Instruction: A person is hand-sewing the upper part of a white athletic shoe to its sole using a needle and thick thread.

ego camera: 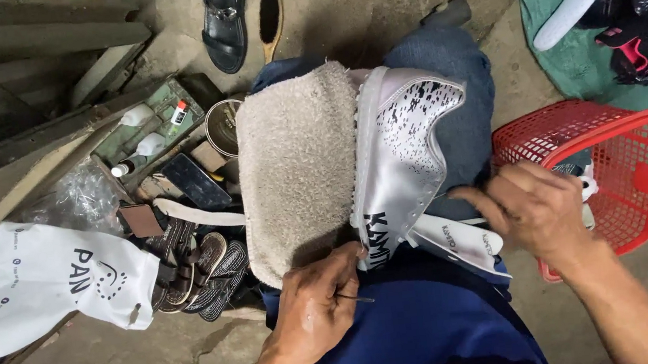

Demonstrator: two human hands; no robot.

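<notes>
White printed bag [35,284], floor left

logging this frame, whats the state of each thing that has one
shoe: lying on the lap, against the towel
towel: draped over the knee
left hand: pinching a thin needle
right hand: fingers curled, at the shoe's edge
red basket: upright on the floor
</notes>
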